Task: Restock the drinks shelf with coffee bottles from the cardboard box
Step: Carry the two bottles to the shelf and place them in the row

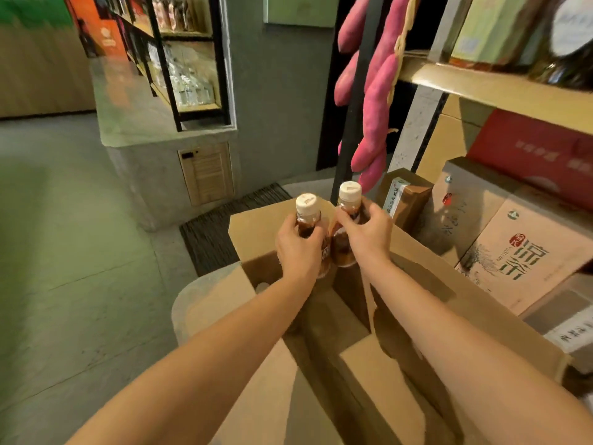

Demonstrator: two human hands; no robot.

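- Both hands are over the open cardboard box, and each one has a coffee bottle.
- The left hand has its fingers wrapped firmly round the shoulder of the left bottle. The white cap stands clear above the knuckles and dark coffee shows in the neck.
- The right hand is curled round the right bottle just under its white cap, with the thumb across the front.
- The two bottles are upright and side by side, touching or very nearly so, above the far end of the box just inside its raised far flap.
- Their lower ends sit about level with the box rim. The left bottle's base is hidden behind the hand, so I can't tell whether it is fully clear of the box.
- Down in the box's far-left corner, a pale round cap of another bottle peeks out of the shadow.
- The box flaps are folded open, and the inside is dark nearer the camera.
- Just to the right of the box are stacked printed cartons, with a red carton behind them under a wooden shelf board.
- Beyond the box and above it hangs a string of pink sweet potatoes.
- Beyond the box to the left, a dark ribbed mat lies on the floor.
- Far off past the box's left side, black-framed shelves carry clear bottles, which are blurred.
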